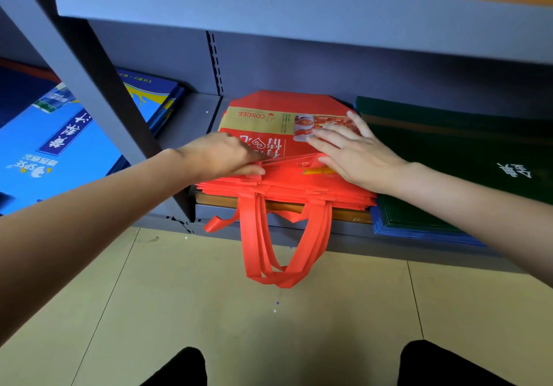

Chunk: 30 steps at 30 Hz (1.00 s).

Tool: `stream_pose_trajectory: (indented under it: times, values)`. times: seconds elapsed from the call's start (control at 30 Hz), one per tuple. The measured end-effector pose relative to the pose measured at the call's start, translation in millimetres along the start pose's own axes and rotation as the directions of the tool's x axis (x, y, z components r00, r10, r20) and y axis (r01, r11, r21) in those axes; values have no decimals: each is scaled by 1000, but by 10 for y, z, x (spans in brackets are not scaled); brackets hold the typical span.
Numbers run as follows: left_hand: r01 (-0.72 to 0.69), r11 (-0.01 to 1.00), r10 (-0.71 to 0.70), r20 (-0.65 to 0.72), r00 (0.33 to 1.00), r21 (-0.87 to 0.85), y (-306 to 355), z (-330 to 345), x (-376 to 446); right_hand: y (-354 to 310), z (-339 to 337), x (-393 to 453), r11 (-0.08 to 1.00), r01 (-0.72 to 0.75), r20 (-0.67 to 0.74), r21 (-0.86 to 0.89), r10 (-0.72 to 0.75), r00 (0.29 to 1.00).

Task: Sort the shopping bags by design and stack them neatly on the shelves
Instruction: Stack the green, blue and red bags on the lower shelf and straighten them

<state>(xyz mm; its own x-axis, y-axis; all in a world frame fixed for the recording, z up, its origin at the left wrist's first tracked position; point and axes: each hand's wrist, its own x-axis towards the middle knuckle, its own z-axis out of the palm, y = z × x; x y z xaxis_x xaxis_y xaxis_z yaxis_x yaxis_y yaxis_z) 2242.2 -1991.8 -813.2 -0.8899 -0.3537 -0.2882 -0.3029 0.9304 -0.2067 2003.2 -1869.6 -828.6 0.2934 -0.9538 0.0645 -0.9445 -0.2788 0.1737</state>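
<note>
Both bare forearms reach forward and down into the lowest bay of the grey metal shelf (209, 110). The left hand (221, 155) lies knuckles-up, its fingers drawn together and its thumb tip pinching the folded top hem of the uppermost bag on the stack of flat red non-woven shopping bags (269, 134). The right hand (356, 155) is spread flat — fingers straight and splayed — pressing on the glossy printed food picture and gripping nothing. Below both sets of fingers, the soft red fabric handles (281, 254) droop over the shelf edge toward the beige tiled floor (209, 311). Just beyond the right hand's little finger lies a stack of stiff dark green bags (449, 152); well past the left hand, smooth blue printed bags (59, 152) lie flat.
</note>
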Motion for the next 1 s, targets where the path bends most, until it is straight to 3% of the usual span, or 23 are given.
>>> stream_pose_trajectory:
  times: [0.07, 0.1, 0.17, 0.2, 0.27, 0.3, 0.37, 0.5, 0.57, 0.63, 0.77, 0.87, 0.93, 1.0]
  values:
    - [6, 997, 1, -98, 995, 74, -12, -67, -24, 14, -49, 23, 1000, -17, -83, -7, 16, 996]
    - [-53, 991, 79, -227, 971, 119, -42, -77, -14, 23, -84, 33, 1000, -30, -107, -10, 29, 994]
    - [-128, 958, 234, -440, 867, 256, -70, -41, -51, -5, -130, 29, 999, -50, -104, 10, 51, 993]
    - [-134, 946, 266, -472, 840, 295, -56, -16, -67, -42, -115, 8, 999, -43, -85, 11, 44, 995]
    - [-156, 943, 267, -390, 881, 294, -16, 65, -38, -148, 19, -86, 999, 15, -6, -37, -15, 1000]
    - [-136, 943, 217, -251, 943, 303, 57, 133, -18, -202, 106, -139, 997, 51, 47, -55, -49, 998]
    - [-112, 946, 136, -58, 989, 305, 146, 285, -21, -250, 218, -212, 995, 87, 120, -49, -80, 990]
    - [-77, 974, 109, -140, 984, 213, 25, 300, -10, -187, 225, -233, 998, 62, 173, -9, -59, 983]
    - [-119, 975, 142, -114, 983, 189, 1, 239, 16, -191, 208, -255, 998, 46, 238, 45, -56, 970]
    - [-67, 979, 81, -68, 994, 190, -21, 132, 42, -178, 221, -272, 997, 44, 269, 67, -60, 961]
    - [53, 961, -15, -138, 990, 273, 22, -13, 73, -66, 158, -244, 999, 20, 293, 31, -28, 956]
    - [-45, 994, 44, 11, 999, 96, 132, 125, 2, -9, 153, -255, 997, 63, 326, 37, -71, 943]
    - [-36, 997, 43, 97, 994, -73, 128, 234, -70, 6, 143, -256, 996, 78, 363, 34, -85, 928]
    - [0, 996, 14, 148, 989, -91, 123, 281, -92, 3, 124, -244, 994, 108, 396, 12, -104, 912]
